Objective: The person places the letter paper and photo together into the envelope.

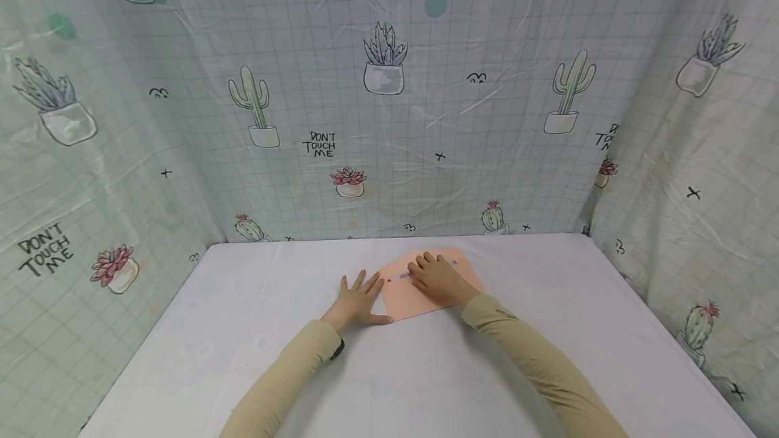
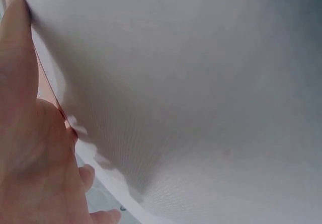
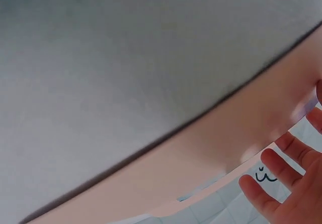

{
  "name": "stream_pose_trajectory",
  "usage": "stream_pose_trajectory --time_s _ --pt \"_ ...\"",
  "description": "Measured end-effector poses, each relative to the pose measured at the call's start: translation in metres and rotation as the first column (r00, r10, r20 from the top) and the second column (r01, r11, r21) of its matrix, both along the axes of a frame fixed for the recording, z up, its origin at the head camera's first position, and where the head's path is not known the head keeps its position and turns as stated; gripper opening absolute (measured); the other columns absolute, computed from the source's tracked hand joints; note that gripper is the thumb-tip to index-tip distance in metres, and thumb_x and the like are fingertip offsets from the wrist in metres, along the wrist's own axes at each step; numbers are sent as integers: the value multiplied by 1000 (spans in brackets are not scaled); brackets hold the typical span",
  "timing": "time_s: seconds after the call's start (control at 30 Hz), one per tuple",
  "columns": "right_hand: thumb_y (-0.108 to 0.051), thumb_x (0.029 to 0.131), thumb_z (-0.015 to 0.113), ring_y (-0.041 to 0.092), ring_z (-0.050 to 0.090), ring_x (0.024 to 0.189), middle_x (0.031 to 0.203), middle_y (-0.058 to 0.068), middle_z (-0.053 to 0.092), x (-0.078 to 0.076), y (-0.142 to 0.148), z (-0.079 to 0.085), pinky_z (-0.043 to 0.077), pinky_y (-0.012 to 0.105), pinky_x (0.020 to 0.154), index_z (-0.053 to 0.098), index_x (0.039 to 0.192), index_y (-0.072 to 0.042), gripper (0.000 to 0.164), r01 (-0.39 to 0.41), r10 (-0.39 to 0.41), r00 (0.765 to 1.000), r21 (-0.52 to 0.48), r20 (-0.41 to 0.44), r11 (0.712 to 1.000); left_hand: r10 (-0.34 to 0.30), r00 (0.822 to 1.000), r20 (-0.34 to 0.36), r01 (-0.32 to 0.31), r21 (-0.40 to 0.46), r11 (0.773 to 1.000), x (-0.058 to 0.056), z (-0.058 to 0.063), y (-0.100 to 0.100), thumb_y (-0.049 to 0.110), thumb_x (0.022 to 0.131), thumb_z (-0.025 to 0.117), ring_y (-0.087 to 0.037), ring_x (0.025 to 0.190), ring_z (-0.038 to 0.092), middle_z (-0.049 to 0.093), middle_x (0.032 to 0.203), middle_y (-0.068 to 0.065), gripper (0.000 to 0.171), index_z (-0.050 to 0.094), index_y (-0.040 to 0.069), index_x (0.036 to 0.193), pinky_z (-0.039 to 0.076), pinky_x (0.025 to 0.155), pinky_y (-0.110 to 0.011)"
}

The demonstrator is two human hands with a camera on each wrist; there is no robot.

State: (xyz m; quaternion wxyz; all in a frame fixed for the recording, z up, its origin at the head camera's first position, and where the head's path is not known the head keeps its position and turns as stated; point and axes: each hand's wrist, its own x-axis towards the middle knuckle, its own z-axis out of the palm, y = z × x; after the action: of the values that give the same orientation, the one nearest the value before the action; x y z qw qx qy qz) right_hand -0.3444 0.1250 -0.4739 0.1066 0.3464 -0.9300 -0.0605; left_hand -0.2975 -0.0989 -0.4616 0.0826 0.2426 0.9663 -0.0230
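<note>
A flat peach-coloured sheet or pouch (image 1: 414,303) lies slanted on the table, crossed by a narrow pale strip (image 1: 398,277) with blue marks and a red spot at its left end. My left hand (image 1: 359,303) is spread palm down at its left edge; the thumb touches the near left corner. My right hand (image 1: 439,280) lies over the middle of the strip with bent fingers. In the right wrist view the outer fingers (image 3: 279,178) are loose, while thumb and index sit at the frame edge beside the bluish strip. I cannot tell whether they pinch it.
The white tabletop (image 1: 243,330) spreads around the peach piece, its far edge meeting a curtain (image 1: 389,127) printed with cacti. The same curtain hangs along both sides. A dark band (image 1: 337,349) circles my left wrist.
</note>
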Motion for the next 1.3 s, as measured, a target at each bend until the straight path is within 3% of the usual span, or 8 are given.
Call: stream_pose_trajectory --time_s 0.47,1.03,1.13,1.3 --pt "-31 94 41 20 43 90 97 3 51 -3 -1 -2 42 37 72 48 106 -14 22 -33 33 999 0 11 999 9 1000 -14 -9 -3 1000 -2 -3 -1 71 74 46 -36 136 17 21 149 -5 92 26 12 141 18 101 -64" --pt "-32 93 44 21 46 91 100 3 53 2 -3 2 43 38 73 51 109 -14 25 0 0 1000 21 -6 1000 11 1000 -1 -11 -9 1000 -2 -3 0 70 74 46 -35 137 16 20 150 -5 91 25 12 142 18 101 -64" --pt "-31 93 45 22 46 91 101 4 53 5 -1 5 43 40 73 52 111 -14 26 14 -13 999 -21 34 1000 10 1000 -1 -10 1 1000 -1 -1 0 69 74 47 -35 137 16 20 149 -5 91 25 12 141 17 101 -65" --pt "-29 93 46 25 46 101 112 5 53 12 4 9 42 46 79 50 121 -16 31 76 -64 984 -63 168 995 2 1000 2 -2 10 1000 0 0 0 69 74 48 -34 137 16 20 149 -6 91 26 11 141 18 100 -65"
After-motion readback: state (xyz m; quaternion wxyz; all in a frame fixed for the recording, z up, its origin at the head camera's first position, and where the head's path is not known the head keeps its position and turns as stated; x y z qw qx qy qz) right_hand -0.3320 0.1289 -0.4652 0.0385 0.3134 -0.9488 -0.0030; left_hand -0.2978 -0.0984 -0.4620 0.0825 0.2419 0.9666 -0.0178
